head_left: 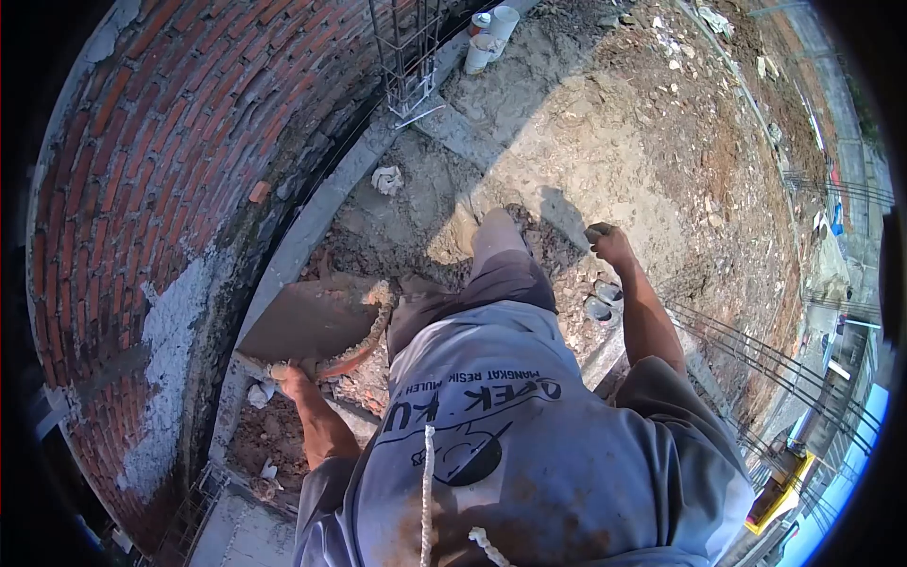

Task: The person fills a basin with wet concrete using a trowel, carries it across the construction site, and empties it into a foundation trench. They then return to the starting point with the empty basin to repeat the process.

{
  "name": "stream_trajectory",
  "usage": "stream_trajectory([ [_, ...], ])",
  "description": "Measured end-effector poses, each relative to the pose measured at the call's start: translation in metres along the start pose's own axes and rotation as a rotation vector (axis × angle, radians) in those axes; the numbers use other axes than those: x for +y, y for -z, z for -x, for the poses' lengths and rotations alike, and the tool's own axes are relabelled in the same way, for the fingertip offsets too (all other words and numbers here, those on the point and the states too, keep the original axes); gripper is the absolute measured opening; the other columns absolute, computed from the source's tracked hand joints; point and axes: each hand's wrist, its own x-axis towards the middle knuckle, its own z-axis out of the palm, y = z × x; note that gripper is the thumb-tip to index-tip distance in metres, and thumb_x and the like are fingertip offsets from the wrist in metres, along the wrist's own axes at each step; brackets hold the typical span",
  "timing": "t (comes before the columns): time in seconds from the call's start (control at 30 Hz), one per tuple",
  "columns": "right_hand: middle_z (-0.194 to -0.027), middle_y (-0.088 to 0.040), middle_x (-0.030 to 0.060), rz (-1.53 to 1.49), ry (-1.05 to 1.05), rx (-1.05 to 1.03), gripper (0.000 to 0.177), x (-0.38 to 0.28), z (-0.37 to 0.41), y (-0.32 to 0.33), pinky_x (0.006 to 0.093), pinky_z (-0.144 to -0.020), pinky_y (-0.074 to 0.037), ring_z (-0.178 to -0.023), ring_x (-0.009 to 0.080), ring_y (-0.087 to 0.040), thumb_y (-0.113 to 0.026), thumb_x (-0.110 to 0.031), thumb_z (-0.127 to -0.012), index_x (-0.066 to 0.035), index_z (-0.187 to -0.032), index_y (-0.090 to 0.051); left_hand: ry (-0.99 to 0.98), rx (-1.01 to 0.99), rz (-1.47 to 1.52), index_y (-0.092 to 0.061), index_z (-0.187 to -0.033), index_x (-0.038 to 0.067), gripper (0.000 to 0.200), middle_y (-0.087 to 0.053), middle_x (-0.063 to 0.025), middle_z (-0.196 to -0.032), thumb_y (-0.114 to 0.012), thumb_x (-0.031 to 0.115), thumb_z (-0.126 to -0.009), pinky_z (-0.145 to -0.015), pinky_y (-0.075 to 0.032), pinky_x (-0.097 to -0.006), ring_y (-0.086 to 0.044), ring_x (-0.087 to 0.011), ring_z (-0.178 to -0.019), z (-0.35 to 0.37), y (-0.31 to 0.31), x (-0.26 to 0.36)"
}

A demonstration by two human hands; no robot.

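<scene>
One bare left hand (296,380), one bare right hand (612,246). One wide, rounded tub (353,361) of grey mortar (307,319). On the brown earth ground (605,156), three pale cylindrical containers (504,23) (all at its far edge) and two grey round-mouthed cylinders (597,309). One upright steel rebar cage (408,57).

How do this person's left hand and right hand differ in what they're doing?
The left hand grips the rim of a tub of grey-brown mix; the right hand is curled, apart from the tub. The left hand is nearer the brick wall; the right hand is nearer the sunlit ground. Both are bare.
</scene>
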Motion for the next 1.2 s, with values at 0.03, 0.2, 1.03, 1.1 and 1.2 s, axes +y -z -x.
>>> stream_trajectory([
  [0.03,-0.075,-0.061,0.0053,-0.068,0.031,0.053,0.024,-0.012,0.009,0.008,0.0269,-0.053,-0.045,-0.060,0.0132,-0.055,-0.057,-0.020,-0.080,-0.006,-0.098,-0.062,-0.001,-0.035,0.033,-0.049,-0.104,-0.009,0.049,-0.057,-0.0128,-0.094,-0.070,0.011,-0.064,-0.062,-0.052,-0.0405,-0.059,-0.0261,-0.075,-0.014,0.006,-0.015],
  [0.2,-0.073,-0.060,0.0038,0.099,-0.028,0.051,0.019,-0.040,-0.002,0.011,0.0273,-0.053,-0.045,-0.059,0.0133,-0.055,-0.056,-0.018,-0.079,-0.007,-0.092,-0.064,-0.078,-0.173,0.304,-0.053,-0.100,-0.005,0.041,-0.058,-0.0130,-0.091,-0.068,0.010,-0.065,-0.060,-0.052,-0.0376,-0.059,-0.0245,-0.072,-0.030,0.013,-0.061],
  [1.03,-0.075,-0.061,0.0010,0.082,-0.119,-0.046,0.019,0.032,0.045,-0.007,0.0243,-0.050,-0.043,-0.059,0.0105,-0.054,-0.057,-0.013,-0.079,-0.009,-0.097,-0.062,0.180,0.182,-0.340,-0.052,-0.100,0.000,0.045,-0.059,-0.0095,-0.093,-0.070,0.017,-0.063,-0.063,-0.050,-0.0302,-0.059,-0.0178,-0.076,-0.010,0.032,-0.044],
  [1.1,-0.074,-0.061,0.0021,0.055,-0.092,-0.116,0.022,0.033,0.054,-0.021,0.0250,-0.050,-0.043,-0.059,0.0108,-0.054,-0.060,-0.018,-0.079,-0.007,-0.099,-0.061,-0.041,-0.050,-0.022,-0.054,-0.101,0.001,0.035,-0.058,-0.0088,-0.095,-0.063,0.016,-0.070,-0.067,-0.049,-0.0317,-0.058,-0.0194,-0.079,-0.031,0.038,-0.057],
  [1.2,-0.076,-0.061,0.0029,0.073,-0.003,-0.235,0.026,-0.022,0.053,-0.021,0.0256,-0.051,-0.043,-0.060,0.0113,-0.054,-0.062,-0.023,-0.079,-0.006,-0.098,-0.061,-0.319,-0.237,0.296,-0.054,-0.103,0.002,0.032,-0.057,-0.0081,-0.095,-0.059,0.012,-0.072,-0.068,-0.048,-0.0325,-0.057,-0.0205,-0.080,-0.054,0.040,-0.070],
])
